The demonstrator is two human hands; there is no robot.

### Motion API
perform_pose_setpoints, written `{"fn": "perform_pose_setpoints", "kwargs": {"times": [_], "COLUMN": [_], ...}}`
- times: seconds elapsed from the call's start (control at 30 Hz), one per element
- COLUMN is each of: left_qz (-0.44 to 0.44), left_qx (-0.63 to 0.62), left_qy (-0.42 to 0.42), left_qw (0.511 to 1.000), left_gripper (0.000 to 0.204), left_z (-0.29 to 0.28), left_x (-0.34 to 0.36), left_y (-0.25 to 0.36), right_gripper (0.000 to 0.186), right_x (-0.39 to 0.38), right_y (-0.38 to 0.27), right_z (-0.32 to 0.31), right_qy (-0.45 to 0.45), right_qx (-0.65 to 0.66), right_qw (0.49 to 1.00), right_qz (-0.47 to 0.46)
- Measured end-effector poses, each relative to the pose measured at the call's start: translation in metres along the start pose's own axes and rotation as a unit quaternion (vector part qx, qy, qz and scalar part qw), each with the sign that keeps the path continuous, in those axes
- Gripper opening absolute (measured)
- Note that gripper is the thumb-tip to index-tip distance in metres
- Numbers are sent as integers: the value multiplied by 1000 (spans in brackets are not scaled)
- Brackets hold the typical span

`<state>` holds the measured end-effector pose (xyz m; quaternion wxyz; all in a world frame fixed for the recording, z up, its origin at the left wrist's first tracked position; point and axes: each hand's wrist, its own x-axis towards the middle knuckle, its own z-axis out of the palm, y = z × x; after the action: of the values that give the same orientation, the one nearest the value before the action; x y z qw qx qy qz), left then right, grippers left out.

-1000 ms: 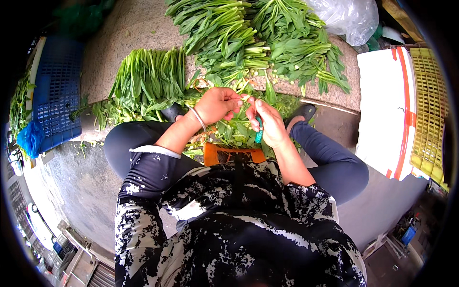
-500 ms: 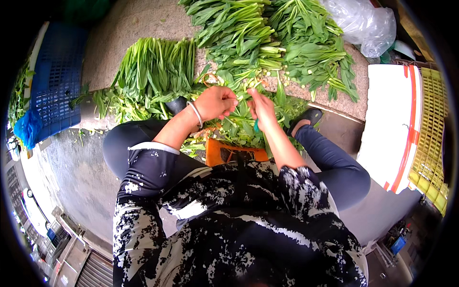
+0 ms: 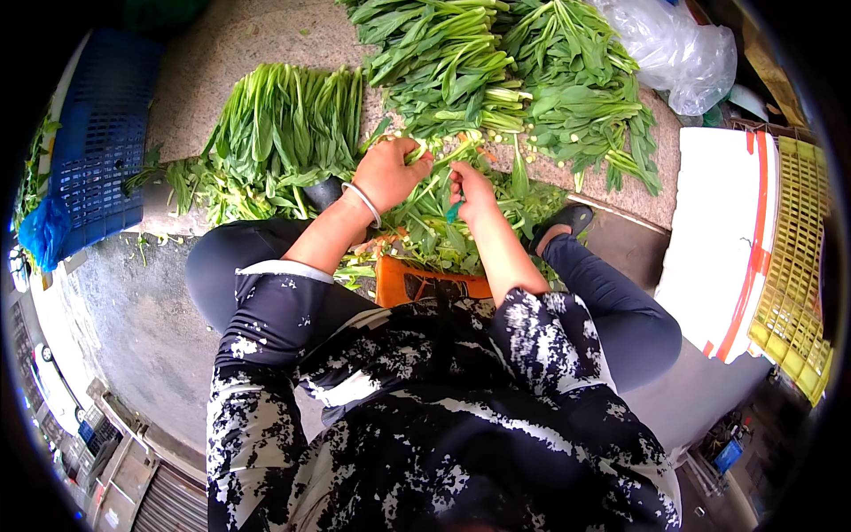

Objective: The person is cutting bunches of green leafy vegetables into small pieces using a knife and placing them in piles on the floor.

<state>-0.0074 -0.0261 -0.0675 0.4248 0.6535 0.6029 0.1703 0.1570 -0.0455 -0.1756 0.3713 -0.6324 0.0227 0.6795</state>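
My left hand (image 3: 390, 175), with a pale bangle at the wrist, is closed around leafy green stalks (image 3: 415, 157) that poke out past its fingers. Just to its right my right hand (image 3: 472, 188) has its fingers curled in around a small teal thing (image 3: 454, 211), perhaps a handle; its kind is hidden. Beneath both hands lies a heap of loose leafy greens (image 3: 434, 232). Ahead and to the left, a neat bundle of leafy greens (image 3: 284, 124) rests on a stone slab (image 3: 191, 115).
More greens are stacked at the top (image 3: 434, 62) and top right (image 3: 585, 97), with a clear plastic bag (image 3: 678, 53) beyond. A blue crate (image 3: 97, 142) stands left; a white foam box (image 3: 714, 239) and yellow crate (image 3: 793, 257) stand right. Something orange (image 3: 399, 282) sits between my legs.
My left hand has moved slightly up and now grips stalks. My right hand has drawn back a little, down and left, fingers curled tighter, and the teal thing has come with it.
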Motion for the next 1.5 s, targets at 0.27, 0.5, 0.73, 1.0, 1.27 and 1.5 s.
{"fn": "perform_pose_setpoints", "kwargs": {"times": [0.27, 0.5, 0.73, 1.0, 1.27, 1.5], "left_qz": [-88, -118, -57, 9, 9, 10], "left_qx": [-129, -293, -289, -161, -147, -104], "left_qy": [-126, -164, -128, -93, -98, -127], "left_qw": [980, 934, 947, 983, 984, 986], "left_gripper": [27, 20, 21, 35, 32, 27], "left_z": [18, 20, 16, 24, 23, 22], "left_x": [0, -7, -7, -4, -5, -6], "left_y": [7, 32, 35, 18, 11, 13], "right_gripper": [10, 20, 30, 44, 41, 37], "right_x": [-91, -112, -121, -114, -118, -104], "right_y": [-3, -11, -25, -37, -45, -36], "right_z": [-24, -21, -37, -21, -27, -40], "right_qy": [-72, -119, -97, -169, -252, -212], "right_qx": [-143, -171, -110, -265, -196, -236], "right_qw": [969, 952, 938, 870, 916, 908], "right_qz": [-188, -223, -314, -380, -242, -274]}}
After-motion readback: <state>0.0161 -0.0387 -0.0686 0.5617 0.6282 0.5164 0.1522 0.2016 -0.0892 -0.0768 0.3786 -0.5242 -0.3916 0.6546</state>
